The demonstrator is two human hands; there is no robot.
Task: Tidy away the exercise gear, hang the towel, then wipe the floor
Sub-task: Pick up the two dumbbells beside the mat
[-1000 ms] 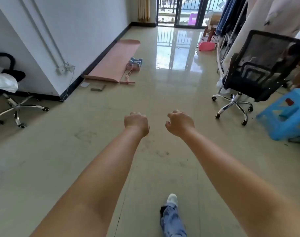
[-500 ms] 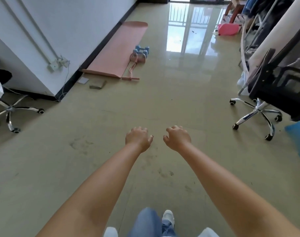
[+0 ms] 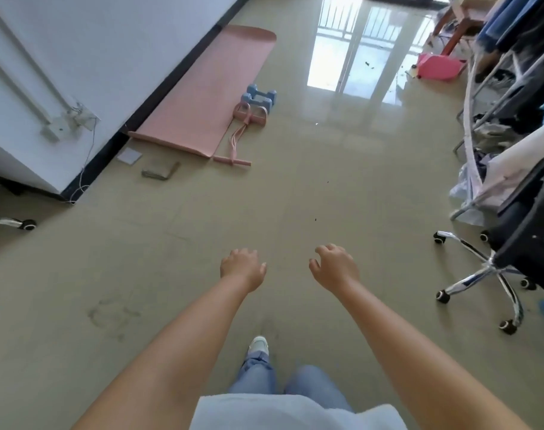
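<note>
A pink exercise mat (image 3: 208,91) lies flat along the white wall ahead on the left. At its right edge sit two light blue dumbbells (image 3: 260,96) and a pink pedal pull-rope (image 3: 249,114) whose cords run back to a pink bar (image 3: 232,161). My left hand (image 3: 241,268) and right hand (image 3: 334,266) reach out in front of me above the tiled floor, well short of the mat. Both hold nothing, with fingers loosely curled. No towel is visible.
A black office chair (image 3: 512,243) on a chrome wheeled base stands at the right, with a clothes rack (image 3: 497,97) behind it. A pink dustpan (image 3: 439,66) lies far right. A small grey pad (image 3: 130,156) and a dark folded item (image 3: 159,172) lie near the wall corner. Scuff marks (image 3: 112,315) stain the floor.
I have walked forward, so the mat and dumbbells are nearer and the chair has slid to the right. My fingers have loosened from tighter fists.
</note>
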